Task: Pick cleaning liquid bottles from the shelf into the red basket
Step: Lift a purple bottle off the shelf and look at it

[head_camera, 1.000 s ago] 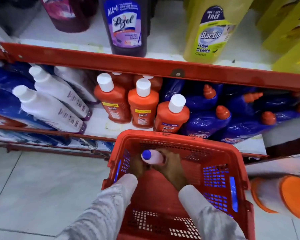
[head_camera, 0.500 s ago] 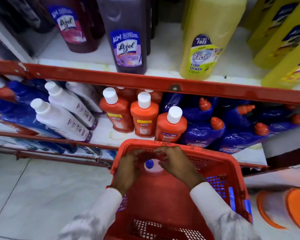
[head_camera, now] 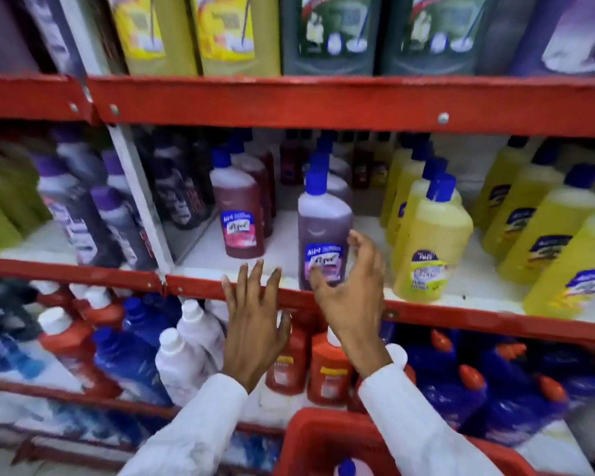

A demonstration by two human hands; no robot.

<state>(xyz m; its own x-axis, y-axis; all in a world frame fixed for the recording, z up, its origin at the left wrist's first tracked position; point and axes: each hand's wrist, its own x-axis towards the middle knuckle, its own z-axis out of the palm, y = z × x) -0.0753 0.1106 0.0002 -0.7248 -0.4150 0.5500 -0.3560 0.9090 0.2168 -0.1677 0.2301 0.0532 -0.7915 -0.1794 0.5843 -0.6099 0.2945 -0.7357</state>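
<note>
At twelve o'clock above the red basket (head_camera: 323,438), both hands have risen; left hand (head_camera: 255,324) spread, empty; right hand (head_camera: 352,290) cupping open beside the purple bottle (head_camera: 323,231), next pick.

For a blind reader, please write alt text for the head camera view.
Two bare hands, left hand and right hand, reach open toward a purple bottle at the shelf front; a red basket waits below.

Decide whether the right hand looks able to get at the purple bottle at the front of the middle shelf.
Probably yes. The right hand is open, its fingers curled either side of the purple bottle, which stands upright at the shelf's front edge. Nothing stands in front of it, and gaps show between it and its neighbours.
</note>
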